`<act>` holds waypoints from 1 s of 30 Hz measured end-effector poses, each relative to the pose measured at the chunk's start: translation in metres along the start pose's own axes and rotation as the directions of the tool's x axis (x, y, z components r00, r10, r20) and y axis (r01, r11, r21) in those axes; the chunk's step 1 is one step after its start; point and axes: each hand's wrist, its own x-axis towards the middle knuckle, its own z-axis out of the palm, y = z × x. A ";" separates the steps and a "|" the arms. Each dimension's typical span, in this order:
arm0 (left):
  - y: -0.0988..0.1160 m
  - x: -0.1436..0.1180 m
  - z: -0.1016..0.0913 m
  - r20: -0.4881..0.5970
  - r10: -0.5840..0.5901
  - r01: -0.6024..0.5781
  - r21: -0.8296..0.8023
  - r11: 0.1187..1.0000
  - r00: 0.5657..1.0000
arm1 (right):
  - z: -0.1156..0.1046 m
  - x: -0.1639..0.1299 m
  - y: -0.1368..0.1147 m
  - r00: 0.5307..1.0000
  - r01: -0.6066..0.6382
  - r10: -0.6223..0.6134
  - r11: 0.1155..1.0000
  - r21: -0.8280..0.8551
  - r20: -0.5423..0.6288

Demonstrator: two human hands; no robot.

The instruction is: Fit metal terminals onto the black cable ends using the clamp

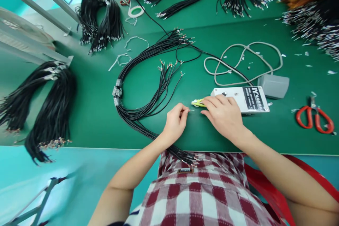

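Left grip (176, 122): a fine pale strand (191, 110) is being pinched between thumb and forefinger, its tip being left free, presumably to be worked. Whether it is belonging to a cable cannot be told.

Right grip (225, 118): is being rested over a yellow-green piece (197, 102) and the near edge of a white box (255, 99), apparently for steadying; whether it is being clenched cannot be told.

Black cable bundle (137, 111): is being laid in a curve on the green worktop (92, 123), mostly left of both hands, and gathered by a clear band (117, 92), probably for order. One tail is being passed beneath the left forearm and over the edge, seemingly because the length is exceeding the room.

Red-handled cutters (315, 117): are being placed at the right, perhaps for easy reach.

Tied bundle (54, 106): is being set aside at far left, likely for space.
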 end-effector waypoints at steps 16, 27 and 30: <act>-0.008 0.033 0.005 0.006 0.088 -0.087 0.202 0.976 0.996 | 0.021 0.030 0.013 0.998 0.041 -0.039 0.999 -0.034 0.056; -0.010 0.034 0.009 0.009 0.095 -0.095 0.197 0.976 0.995 | -0.004 0.004 0.017 0.999 -0.040 0.042 0.994 0.102 -0.020; -0.010 0.034 0.008 0.017 0.085 -0.087 0.189 0.978 0.996 | -0.011 -0.036 0.025 0.947 -0.186 0.214 0.973 0.134 -0.239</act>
